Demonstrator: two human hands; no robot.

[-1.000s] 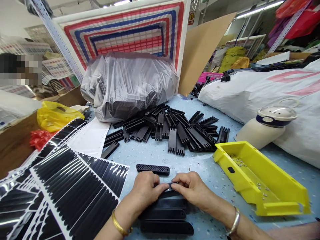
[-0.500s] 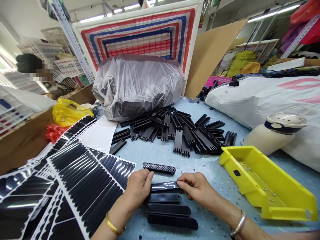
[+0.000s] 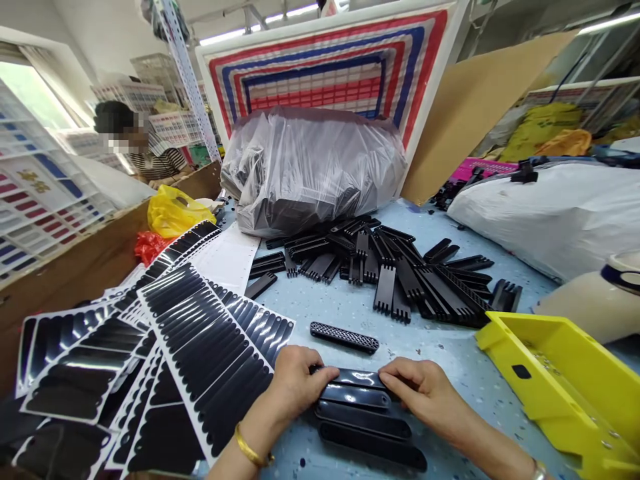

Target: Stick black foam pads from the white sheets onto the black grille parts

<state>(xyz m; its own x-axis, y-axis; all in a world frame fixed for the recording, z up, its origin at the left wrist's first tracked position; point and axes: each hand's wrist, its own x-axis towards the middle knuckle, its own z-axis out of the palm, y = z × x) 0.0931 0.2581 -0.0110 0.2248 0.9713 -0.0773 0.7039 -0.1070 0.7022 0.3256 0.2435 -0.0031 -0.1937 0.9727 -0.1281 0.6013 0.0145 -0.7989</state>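
My left hand (image 3: pixel 296 385) and my right hand (image 3: pixel 423 390) pinch the two ends of a glossy black oblong strip (image 3: pixel 357 378) on the blue table. That strip is the farthest of several black oblong pieces (image 3: pixel 370 427) lying in a row just in front of me. A perforated black bar (image 3: pixel 344 337) lies a little beyond the hands. Sheets of black oblong stickers (image 3: pixel 210 347) fan out beside my left wrist.
A heap of black comb-like plastic parts (image 3: pixel 395 270) lies mid-table in front of a plastic bag (image 3: pixel 313 170) full of more. A yellow tray (image 3: pixel 565 383) sits at the right, a white sack (image 3: pixel 550 213) behind it. Another person (image 3: pixel 140 150) sits far left.
The view has swung left and tilted. My hands have pressed the glossy strip down flat at the head of the row, fingers now at its ends.
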